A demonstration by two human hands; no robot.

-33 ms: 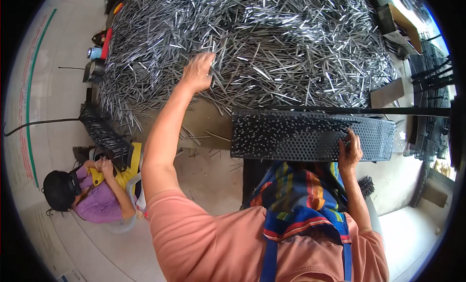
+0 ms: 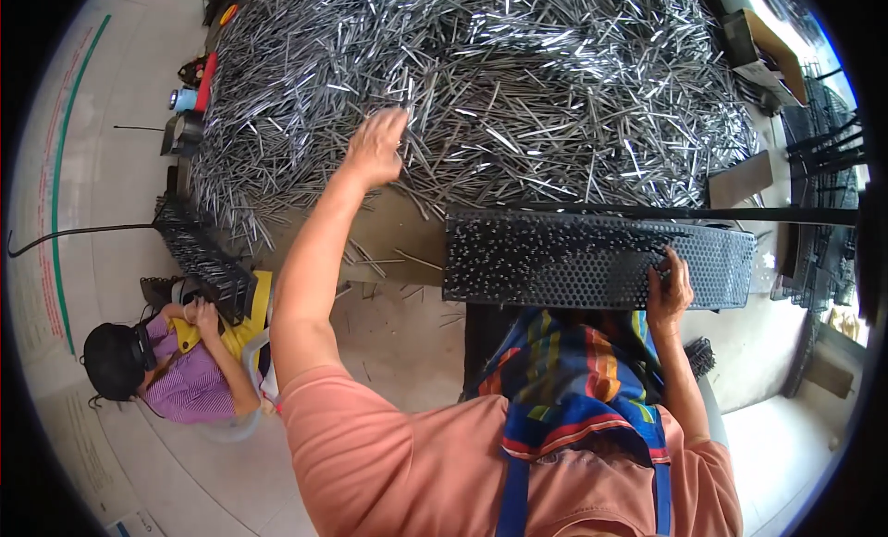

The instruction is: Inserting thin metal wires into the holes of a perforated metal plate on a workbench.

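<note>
My left hand (image 2: pixel 376 148) reaches to the near left part of a large heap of thin grey metal-like strips (image 2: pixel 555 102). Its fingers are bent and pressed together at the strips; what they hold, if anything, is hidden. Across my lap lies a long black perforated panel (image 2: pixel 712 269) full of round holes. Short strip ends (image 2: pixel 518 250) stand in many holes on its left and along its upper part. Over the bare holes right of the middle, my right hand (image 2: pixel 671 292) rests with curled fingers and thumb touching the panel; anything small between them cannot be made out.
A dark bar (image 2: pixel 777 213) runs along the panel's far edge to the right. At the left sits another person (image 2: pixel 199 370) beside a strip-filled black panel (image 2: pixel 208 264). A cardboard box (image 2: pixel 763 51) and black racks (image 2: pixel 819 195) stand at the right. Loose strips lie near the table edge.
My left hand has shifted very slightly nearer to me at the heap. My right hand stays in the same place on the panel.
</note>
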